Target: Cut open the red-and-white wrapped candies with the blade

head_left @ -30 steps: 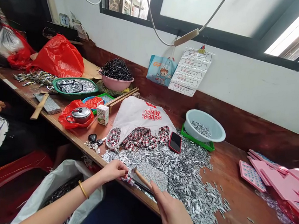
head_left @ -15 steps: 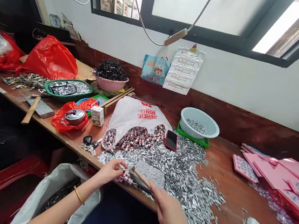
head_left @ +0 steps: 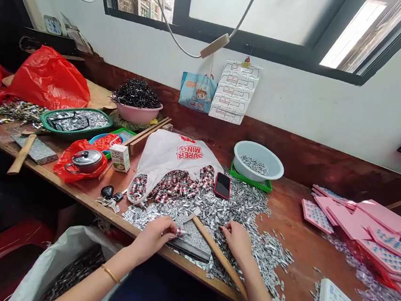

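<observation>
Clips (head_left: 248, 240) under spread right hand (head_left: 236, 239); left hand (head_left: 155, 233) pinches one (a capsule, seemingly) (head_left: 179, 232).

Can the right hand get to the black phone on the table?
Probably yes. The right hand rests on the pile of silver pieces, and the black phone lies face up just beyond it, with only loose pieces between and nothing covering it.

A long wooden workbench (head_left: 296, 226) runs under the window, its centre buried in small silver metal pieces (head_left: 249, 231). On the pile lie a black phone (head_left: 222, 185) and a wooden-handled hammer (head_left: 217, 252). Behind it sits a pale bowl (head_left: 258, 161); left, a white plastic bag (head_left: 175, 155); right, pink cards (head_left: 363, 223).
</observation>
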`<state>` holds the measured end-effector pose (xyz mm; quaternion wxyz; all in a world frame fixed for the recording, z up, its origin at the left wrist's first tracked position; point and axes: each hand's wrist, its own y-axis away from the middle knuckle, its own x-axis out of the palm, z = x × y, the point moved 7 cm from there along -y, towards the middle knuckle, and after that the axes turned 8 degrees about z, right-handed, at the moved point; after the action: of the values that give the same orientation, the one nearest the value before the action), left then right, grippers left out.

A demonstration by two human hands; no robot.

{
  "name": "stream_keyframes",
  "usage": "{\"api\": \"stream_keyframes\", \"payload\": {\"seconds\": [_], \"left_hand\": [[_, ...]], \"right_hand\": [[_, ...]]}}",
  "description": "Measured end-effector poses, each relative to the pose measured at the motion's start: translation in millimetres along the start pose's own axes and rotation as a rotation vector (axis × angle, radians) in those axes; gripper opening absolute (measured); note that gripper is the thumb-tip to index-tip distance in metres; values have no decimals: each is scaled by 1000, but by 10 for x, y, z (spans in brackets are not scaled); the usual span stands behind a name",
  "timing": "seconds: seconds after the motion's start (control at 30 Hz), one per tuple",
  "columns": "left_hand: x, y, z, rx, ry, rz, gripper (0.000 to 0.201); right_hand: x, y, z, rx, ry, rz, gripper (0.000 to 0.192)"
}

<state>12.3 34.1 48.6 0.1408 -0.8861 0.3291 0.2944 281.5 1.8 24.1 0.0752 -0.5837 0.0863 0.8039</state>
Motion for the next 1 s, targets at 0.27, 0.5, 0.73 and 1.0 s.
{"api": "stream_keyframes", "payload": {"seconds": [0.27,0.5,0.73,1.0], "left_hand": [[-78,133,-124,205,-288,-212,15],[66,104,-136,335,-403,-173,13],[87,194,-31,378,-351,-221,13],[112,213,-50,305,-297,-203,19]], "right_hand": [[-105,57,293,-151,-99,-55,25],[91,171,1264,-459,-505,48,12],[209,262,1476,-574,-505,110,20],[219,435,1464,-623,-486,-79,19]]}}
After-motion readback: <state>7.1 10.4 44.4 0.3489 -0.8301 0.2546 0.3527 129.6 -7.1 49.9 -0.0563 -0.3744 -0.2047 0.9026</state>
